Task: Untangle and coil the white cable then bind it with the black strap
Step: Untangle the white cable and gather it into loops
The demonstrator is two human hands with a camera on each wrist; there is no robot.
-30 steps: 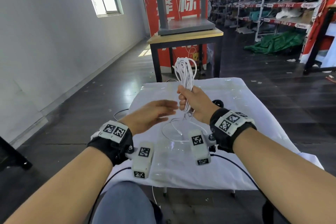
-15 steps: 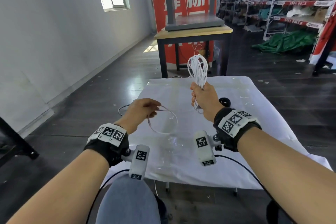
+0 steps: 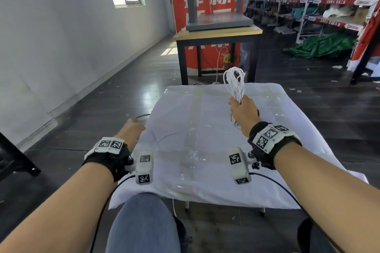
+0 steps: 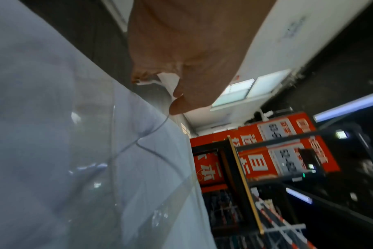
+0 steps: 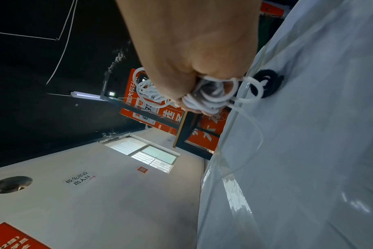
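White cable (image 3: 235, 84) is bunched in our right hand (image 3: 242, 112), fist clenched round it above the table (image 3: 287, 150); our left hand (image 3: 131, 130) pinches its loose end. Light and springy, we judge; keep hold mid-bundle

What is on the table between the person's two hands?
In the head view, only a loose strand of the white cable crosses the white-covered table, running from the left hand toward the coil gripped in the right hand.
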